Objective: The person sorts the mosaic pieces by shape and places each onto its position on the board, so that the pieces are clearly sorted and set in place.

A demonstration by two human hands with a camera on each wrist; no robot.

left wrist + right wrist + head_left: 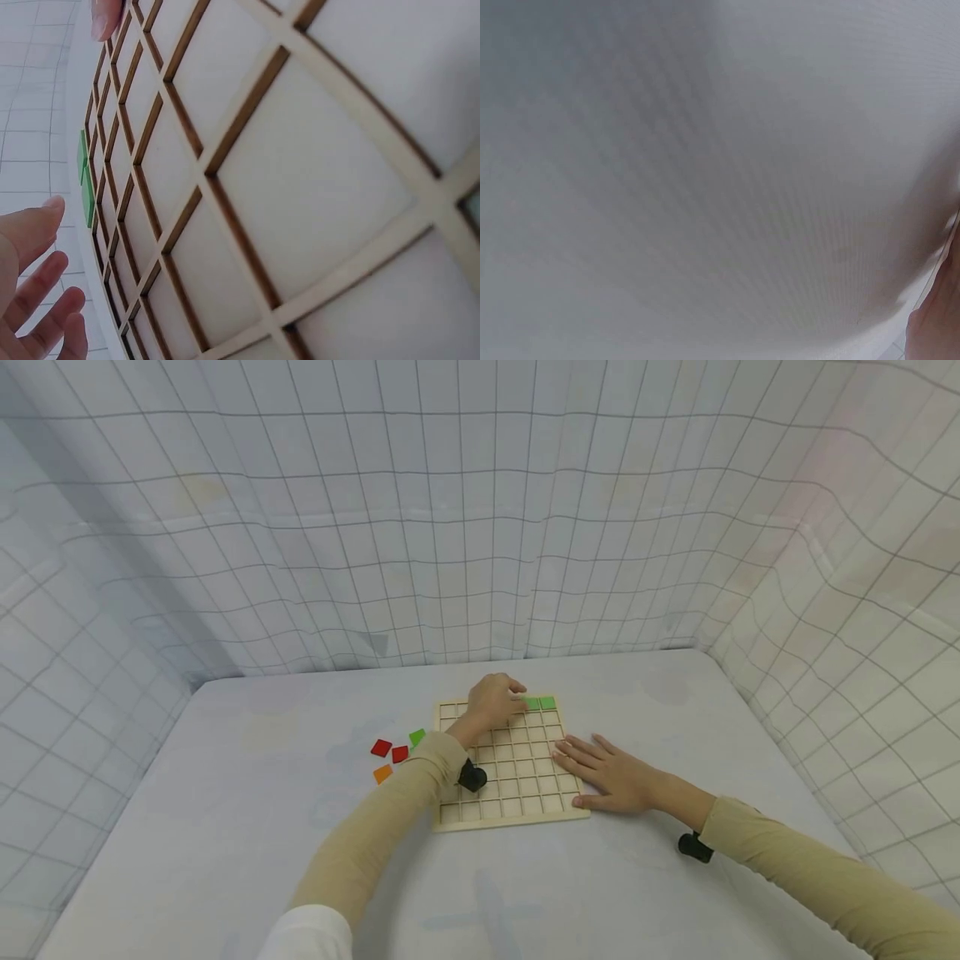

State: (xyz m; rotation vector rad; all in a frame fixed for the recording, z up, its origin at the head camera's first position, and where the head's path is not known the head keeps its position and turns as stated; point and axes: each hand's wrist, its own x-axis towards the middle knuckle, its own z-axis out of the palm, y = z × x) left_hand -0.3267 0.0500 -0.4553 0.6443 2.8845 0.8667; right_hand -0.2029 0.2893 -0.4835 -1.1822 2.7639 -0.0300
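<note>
A wooden grid board [510, 821] with square cells lies on the table. Two green tiles [540, 702] sit side by side at its far right corner; the left wrist view shows these green tiles [88, 196] along the far edge. My left hand [492, 700] hovers over the far rows, just left of them. In the left wrist view the left hand [34, 277] has loosely bent, parted fingers with nothing between them. My right hand [617, 775] rests with spread fingers on the board's right edge. Only a sliver of the right hand [936, 322] shows in its wrist view.
Left of the board lie two red tiles [381, 748], an orange tile [383, 773] and a green tile [417, 737], partly beside the left sleeve [397, 802]. The white table [247, 793] is bordered by grid-patterned curtains [450, 527] at the back and sides.
</note>
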